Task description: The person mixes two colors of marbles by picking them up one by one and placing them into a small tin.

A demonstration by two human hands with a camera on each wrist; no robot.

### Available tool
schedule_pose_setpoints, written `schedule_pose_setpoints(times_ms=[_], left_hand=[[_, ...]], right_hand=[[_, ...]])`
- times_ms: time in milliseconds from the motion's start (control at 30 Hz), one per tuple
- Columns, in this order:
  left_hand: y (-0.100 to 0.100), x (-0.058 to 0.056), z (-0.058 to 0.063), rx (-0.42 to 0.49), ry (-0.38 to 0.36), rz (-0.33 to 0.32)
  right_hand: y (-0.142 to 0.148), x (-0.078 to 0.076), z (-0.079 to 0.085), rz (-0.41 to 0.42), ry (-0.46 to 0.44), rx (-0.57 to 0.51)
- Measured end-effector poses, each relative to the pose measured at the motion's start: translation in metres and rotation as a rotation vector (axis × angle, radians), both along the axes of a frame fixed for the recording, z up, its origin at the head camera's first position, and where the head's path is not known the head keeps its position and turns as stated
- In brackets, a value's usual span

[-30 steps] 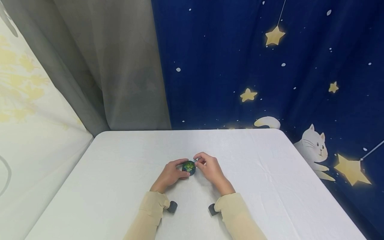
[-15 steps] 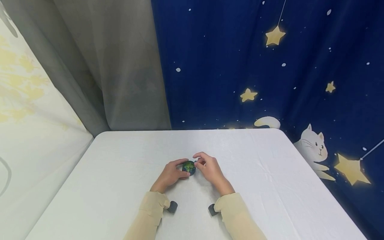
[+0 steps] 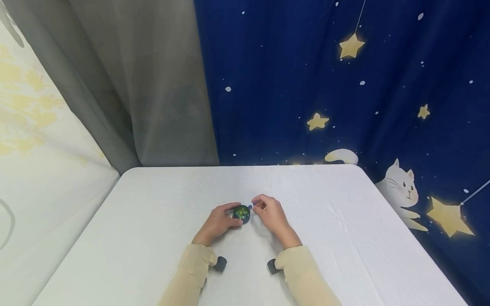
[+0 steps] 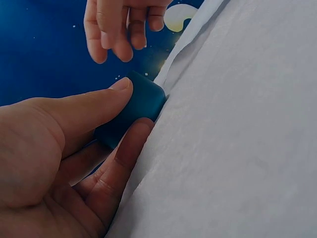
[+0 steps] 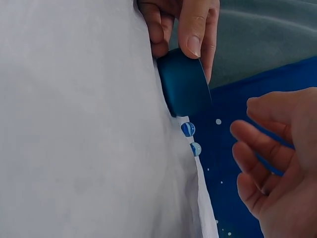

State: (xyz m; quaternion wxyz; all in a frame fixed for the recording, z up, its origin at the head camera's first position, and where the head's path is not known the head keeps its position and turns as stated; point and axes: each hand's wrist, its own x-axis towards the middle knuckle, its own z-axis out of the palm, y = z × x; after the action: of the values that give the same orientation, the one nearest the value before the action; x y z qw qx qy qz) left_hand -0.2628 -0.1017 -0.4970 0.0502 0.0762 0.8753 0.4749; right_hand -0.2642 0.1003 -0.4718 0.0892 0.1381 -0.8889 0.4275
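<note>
My left hand [image 3: 219,222] grips a small round teal container [image 5: 184,85], thumb and fingers on its sides, on the white table. Seen from above, the container has glossy green and yellow content that is too small to make out. Two blue-and-white glass marbles lie just past its right side: one marble [image 5: 187,129] close to the container, the other marble [image 5: 196,149] slightly farther off. My right hand [image 3: 271,213] is beside the marbles, its fingers loosely bent. In the right wrist view, nothing shows between those fingers, and they stand apart from both marbles.
A white cloth covers the table [image 3: 160,204]. Behind it hang a grey curtain [image 3: 168,85] and a dark blue curtain [image 3: 275,76] with stars and a cat. Both wrists wear a dark device, such as the left one [image 3: 220,264].
My right hand has drawn slightly right, away from the container's rim, its pinched fingers now loosened. Blue marbles have come into sight beside the container. The left hand keeps its grip.
</note>
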Motion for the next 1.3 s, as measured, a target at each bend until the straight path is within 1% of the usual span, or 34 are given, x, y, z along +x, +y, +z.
schedule_pose_setpoints(times_ms=[333, 567, 633, 800, 933, 1300], left_hand=[[0.001, 0.000, 0.001, -0.005, -0.024, 0.008], [0.001, 0.001, 0.000, -0.002, -0.029, 0.007], [0.000, 0.001, 0.000, -0.001, -0.020, 0.002], [-0.001, 0.001, 0.000, 0.004, -0.011, -0.003], [-0.001, 0.001, 0.000, 0.002, -0.008, -0.002], [-0.001, -0.001, -0.001, 0.007, -0.005, -0.011]], right_hand=[[0.002, -0.001, -0.002, -0.061, 0.020, 0.088], [0.001, -0.001, -0.007, -0.067, 0.006, 0.249], [0.001, -0.001, -0.007, -0.063, -0.012, 0.282], [0.000, 0.001, -0.008, -0.040, -0.092, 0.343], [0.000, 0.003, -0.009, -0.012, -0.125, 0.399], [0.003, 0.005, -0.010, 0.069, -0.188, 0.444]])
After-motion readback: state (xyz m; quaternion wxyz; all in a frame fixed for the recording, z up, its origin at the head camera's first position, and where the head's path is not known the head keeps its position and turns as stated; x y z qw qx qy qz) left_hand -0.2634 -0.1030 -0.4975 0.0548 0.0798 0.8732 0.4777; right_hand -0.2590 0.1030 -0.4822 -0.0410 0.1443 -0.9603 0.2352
